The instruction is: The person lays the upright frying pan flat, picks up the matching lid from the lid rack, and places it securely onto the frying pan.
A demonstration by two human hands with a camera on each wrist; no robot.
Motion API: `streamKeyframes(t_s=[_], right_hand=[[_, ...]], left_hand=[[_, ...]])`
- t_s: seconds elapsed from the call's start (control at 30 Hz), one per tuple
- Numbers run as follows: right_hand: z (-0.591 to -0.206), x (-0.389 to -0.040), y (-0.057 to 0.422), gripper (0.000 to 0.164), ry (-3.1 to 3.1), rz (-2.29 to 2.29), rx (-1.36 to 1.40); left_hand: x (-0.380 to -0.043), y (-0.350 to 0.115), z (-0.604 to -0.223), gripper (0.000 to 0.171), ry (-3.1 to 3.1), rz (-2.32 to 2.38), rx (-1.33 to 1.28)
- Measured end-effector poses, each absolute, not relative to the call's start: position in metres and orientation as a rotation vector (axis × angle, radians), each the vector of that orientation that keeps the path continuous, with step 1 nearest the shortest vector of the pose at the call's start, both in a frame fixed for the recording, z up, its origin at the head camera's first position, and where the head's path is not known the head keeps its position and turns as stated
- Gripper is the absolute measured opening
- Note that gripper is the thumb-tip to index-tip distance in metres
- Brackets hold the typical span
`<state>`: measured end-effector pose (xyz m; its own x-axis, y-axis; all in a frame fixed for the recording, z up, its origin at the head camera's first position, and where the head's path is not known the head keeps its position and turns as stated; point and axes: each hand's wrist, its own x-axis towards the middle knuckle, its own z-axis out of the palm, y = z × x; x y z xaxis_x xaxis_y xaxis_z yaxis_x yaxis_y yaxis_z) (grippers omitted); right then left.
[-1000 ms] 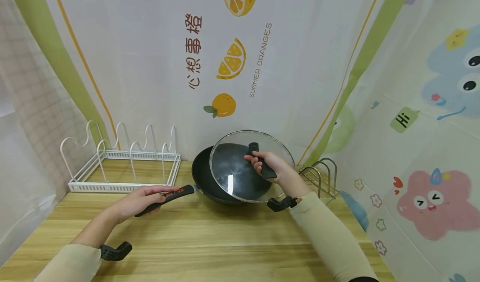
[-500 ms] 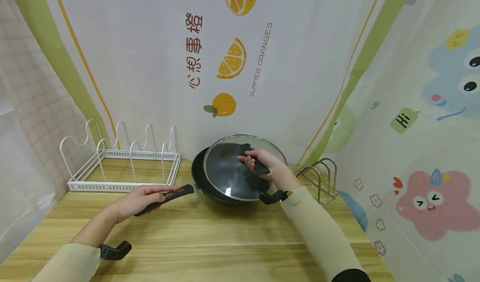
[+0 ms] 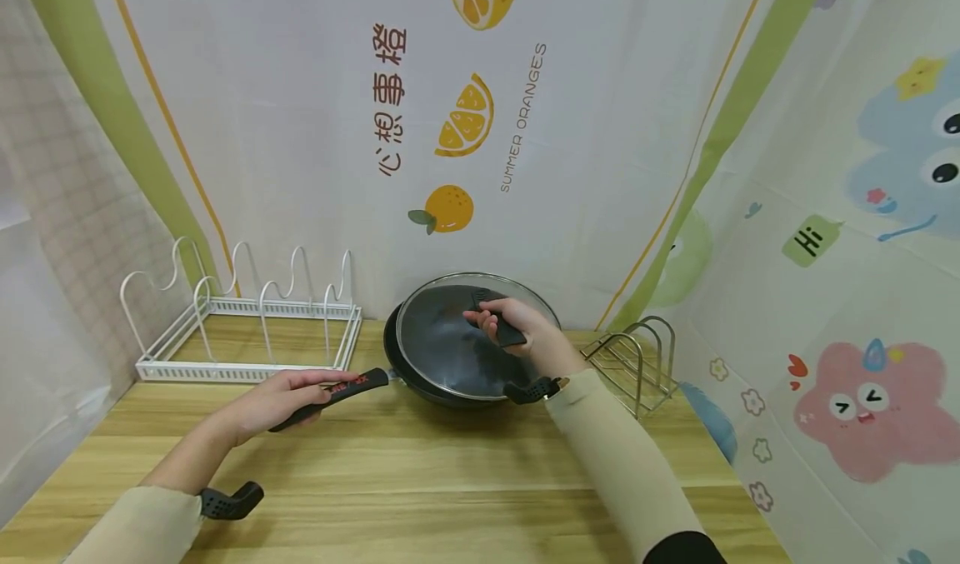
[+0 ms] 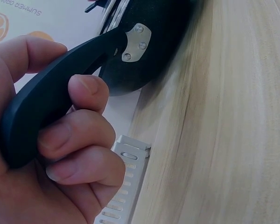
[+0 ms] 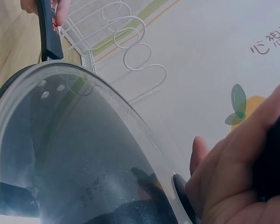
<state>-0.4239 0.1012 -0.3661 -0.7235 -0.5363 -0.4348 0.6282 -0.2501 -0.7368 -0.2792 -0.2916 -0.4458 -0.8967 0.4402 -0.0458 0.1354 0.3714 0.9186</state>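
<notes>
A black wok (image 3: 393, 343) stands at the back middle of the table, its long black handle (image 3: 367, 382) pointing left toward the viewer. My left hand (image 3: 281, 399) grips that handle; in the left wrist view the fingers (image 4: 81, 140) curl round it from below. Over the wok is a round glass lid (image 3: 442, 331) with a metal rim, slightly offset to the right and back. My right hand (image 3: 517, 321) holds the lid's black handle (image 3: 512, 335). The right wrist view has the lid's glass (image 5: 84, 149) close over the wok, its rim near the wok's handle joint.
A white wire rack (image 3: 247, 372) stands at the back left. To the right of the wok is a gold-coloured wire rack (image 3: 637, 364), partly behind the right forearm. A printed curtain (image 3: 315, 131) hangs directly behind the wok. The wooden table (image 3: 420, 497) runs toward the viewer.
My right hand has brought the glass lid left and lower, so it covers more of the wok. The left hand stays on the wok's handle, and the wok has not moved.
</notes>
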Motion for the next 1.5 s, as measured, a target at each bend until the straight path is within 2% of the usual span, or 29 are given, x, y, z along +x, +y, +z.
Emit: streamKeyframes(t_s=[1.5], right_hand=[[-0.380, -0.437, 0.092, 0.033, 1.175, -1.961, 0.183]], left_hand=[[-0.280, -0.292, -0.447, 0.046, 2.314, 1.562, 0.548]])
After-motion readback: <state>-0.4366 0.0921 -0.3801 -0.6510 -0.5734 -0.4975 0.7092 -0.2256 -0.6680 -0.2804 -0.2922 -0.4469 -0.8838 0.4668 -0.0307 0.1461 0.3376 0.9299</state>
